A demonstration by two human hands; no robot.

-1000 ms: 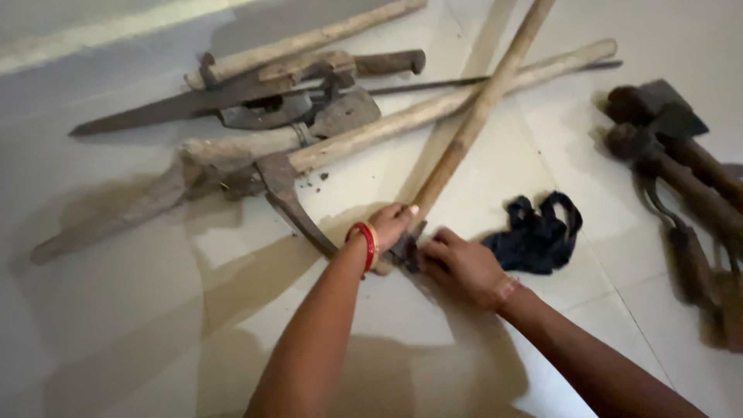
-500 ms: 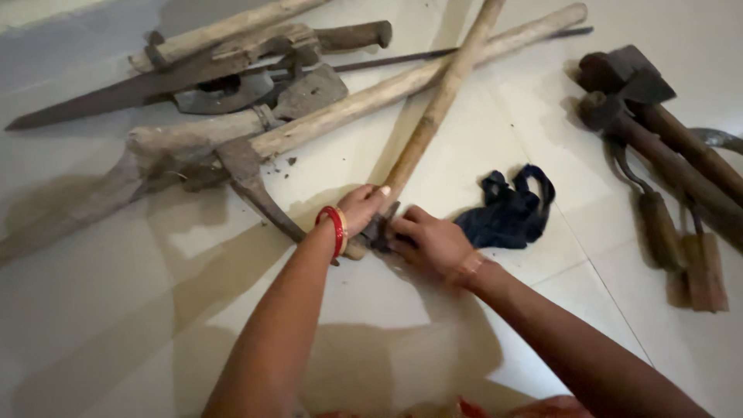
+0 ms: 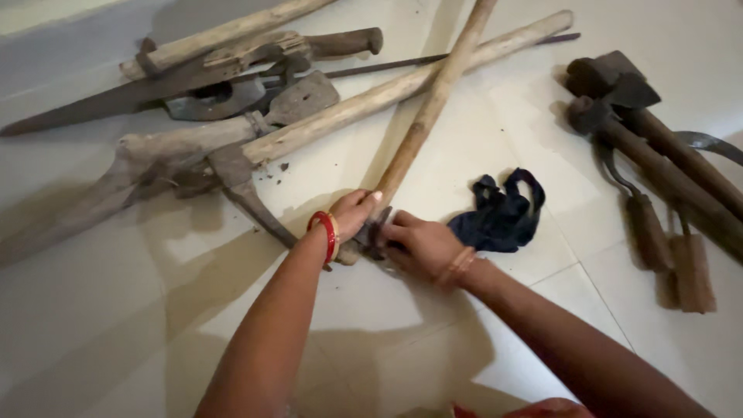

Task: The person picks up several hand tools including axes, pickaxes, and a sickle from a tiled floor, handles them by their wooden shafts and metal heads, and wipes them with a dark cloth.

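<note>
Two bare hands meet on the pale tiled floor, at the near end of one long wooden handle. The left hand, with a red bangle at the wrist, is closed around the thick lower end of this handle. The right hand, with a thin copper-coloured bangle, is curled with narrow fingers on a small dark metal piece at the same end; I cannot tell its exact shape. The handle is round, light brown and a little rough, and it runs from the hands to the far edge of the scene.

Just right of the right hand lies one dark blue cloth, crumpled, with loops.

At the far left there is a heap of old tools: one pickaxe with a rusty pointed head and a long pale handle, one saw-like blade with a dark wooden grip, one more pale stick and one thin metal rod.

At the right side lie two hammers with dark heavy heads and brown handles, and near them two smaller tools with short wooden grips.
</note>
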